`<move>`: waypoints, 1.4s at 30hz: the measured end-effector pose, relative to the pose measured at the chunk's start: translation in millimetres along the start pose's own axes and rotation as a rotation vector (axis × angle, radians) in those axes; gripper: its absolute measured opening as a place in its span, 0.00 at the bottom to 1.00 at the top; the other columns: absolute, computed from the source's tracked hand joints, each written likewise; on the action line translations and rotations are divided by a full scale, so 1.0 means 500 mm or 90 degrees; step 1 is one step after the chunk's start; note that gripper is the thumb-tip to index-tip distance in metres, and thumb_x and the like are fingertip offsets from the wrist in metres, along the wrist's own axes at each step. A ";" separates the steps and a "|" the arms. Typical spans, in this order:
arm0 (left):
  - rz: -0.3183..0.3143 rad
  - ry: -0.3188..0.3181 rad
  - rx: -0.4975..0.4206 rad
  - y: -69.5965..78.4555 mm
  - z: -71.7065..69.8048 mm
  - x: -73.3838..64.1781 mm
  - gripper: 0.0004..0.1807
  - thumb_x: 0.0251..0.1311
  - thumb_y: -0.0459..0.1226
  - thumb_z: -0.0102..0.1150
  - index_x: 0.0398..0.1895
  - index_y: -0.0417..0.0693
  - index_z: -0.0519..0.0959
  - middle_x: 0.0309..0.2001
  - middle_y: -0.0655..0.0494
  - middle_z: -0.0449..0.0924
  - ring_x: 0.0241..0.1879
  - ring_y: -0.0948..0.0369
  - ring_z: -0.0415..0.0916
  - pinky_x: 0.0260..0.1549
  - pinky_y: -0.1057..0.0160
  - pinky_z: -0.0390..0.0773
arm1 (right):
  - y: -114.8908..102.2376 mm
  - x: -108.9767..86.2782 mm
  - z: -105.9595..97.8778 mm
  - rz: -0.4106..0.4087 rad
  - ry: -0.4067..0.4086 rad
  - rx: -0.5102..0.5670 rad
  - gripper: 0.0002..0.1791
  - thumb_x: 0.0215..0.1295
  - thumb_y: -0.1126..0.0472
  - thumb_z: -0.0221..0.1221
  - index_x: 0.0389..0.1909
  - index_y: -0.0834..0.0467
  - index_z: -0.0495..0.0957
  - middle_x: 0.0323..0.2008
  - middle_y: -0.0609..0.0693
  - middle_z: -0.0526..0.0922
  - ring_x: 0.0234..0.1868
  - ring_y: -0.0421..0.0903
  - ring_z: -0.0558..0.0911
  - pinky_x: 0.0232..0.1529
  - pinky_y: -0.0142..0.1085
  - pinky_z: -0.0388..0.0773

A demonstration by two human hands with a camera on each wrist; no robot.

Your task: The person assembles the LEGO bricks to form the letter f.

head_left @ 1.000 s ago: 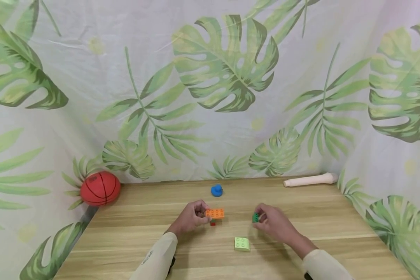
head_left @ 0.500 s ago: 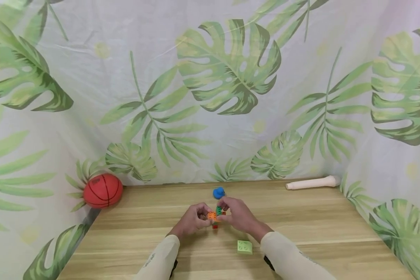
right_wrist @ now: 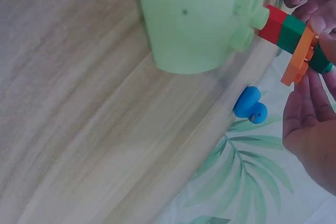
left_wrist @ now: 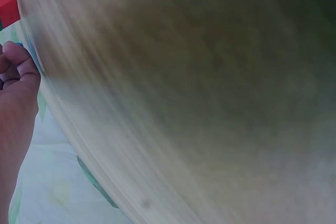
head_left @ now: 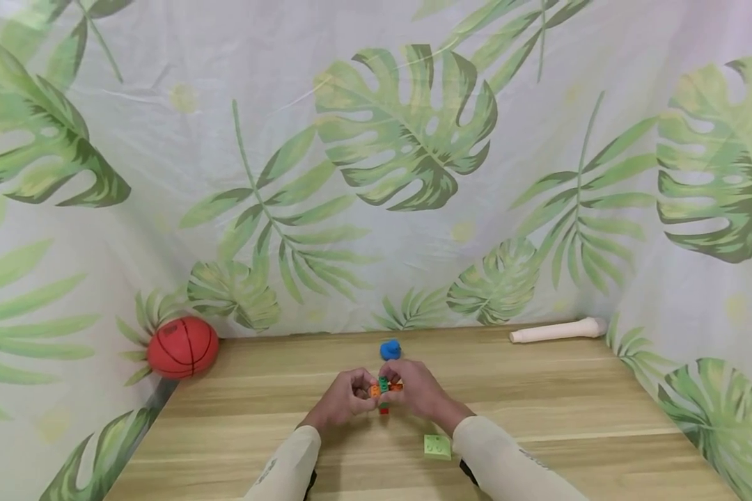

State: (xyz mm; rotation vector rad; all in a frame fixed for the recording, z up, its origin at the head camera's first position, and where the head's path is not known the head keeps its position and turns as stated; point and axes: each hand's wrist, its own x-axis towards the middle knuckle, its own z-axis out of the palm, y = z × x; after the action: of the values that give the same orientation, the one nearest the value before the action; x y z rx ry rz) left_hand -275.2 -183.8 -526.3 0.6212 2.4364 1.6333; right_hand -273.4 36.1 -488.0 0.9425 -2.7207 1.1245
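Note:
Over the table's middle, my left hand (head_left: 341,398) pinches the left end of an orange toy brick (head_left: 374,392). From the other side my right hand (head_left: 418,391) pinches a small green toy brick (head_left: 384,384) on the orange brick's studded face. The right wrist view shows the stack side-on: a red brick (right_wrist: 272,24), another green brick (right_wrist: 291,34), the orange brick, then the pinched green one (right_wrist: 320,62). In the left wrist view, only the red brick (left_wrist: 8,8) and part of a hand (left_wrist: 18,72) show at the left edge.
A pale green brick (head_left: 437,447) with a curved side lies nearer the front, beside the right forearm. Behind the hands sits a blue toy duck (head_left: 390,350). A red ball (head_left: 183,346) is at the back left, a pale microphone-shaped object (head_left: 558,330) at the back right.
My right hand has come leftward with the green brick and now holds it against the orange brick. My left hand has barely moved and keeps its hold.

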 end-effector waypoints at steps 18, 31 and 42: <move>-0.002 -0.018 -0.004 0.000 -0.006 -0.005 0.14 0.64 0.28 0.71 0.50 0.31 0.81 0.45 0.36 0.83 0.37 0.64 0.73 0.32 0.74 0.74 | 0.001 0.005 0.005 0.007 -0.002 -0.029 0.14 0.58 0.61 0.80 0.39 0.56 0.83 0.37 0.49 0.88 0.39 0.43 0.83 0.42 0.33 0.80; -0.002 -0.013 0.005 0.003 -0.006 -0.002 0.14 0.65 0.29 0.71 0.50 0.32 0.81 0.43 0.39 0.84 0.34 0.63 0.72 0.29 0.73 0.72 | 0.006 0.005 0.009 0.006 0.014 -0.027 0.15 0.58 0.60 0.79 0.42 0.55 0.84 0.40 0.49 0.89 0.40 0.41 0.83 0.43 0.32 0.81; -0.007 -0.020 0.001 0.002 -0.006 0.000 0.14 0.65 0.29 0.72 0.49 0.32 0.81 0.43 0.39 0.85 0.35 0.65 0.73 0.30 0.73 0.74 | 0.014 -0.003 0.011 0.011 0.018 0.007 0.15 0.59 0.60 0.79 0.43 0.54 0.84 0.41 0.49 0.89 0.43 0.46 0.86 0.46 0.33 0.83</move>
State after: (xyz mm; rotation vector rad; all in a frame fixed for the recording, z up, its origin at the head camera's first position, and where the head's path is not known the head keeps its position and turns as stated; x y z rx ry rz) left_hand -276.0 -185.9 -524.3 0.6282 2.4161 1.6052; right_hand -275.5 37.3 -496.7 0.8995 -2.7071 1.1486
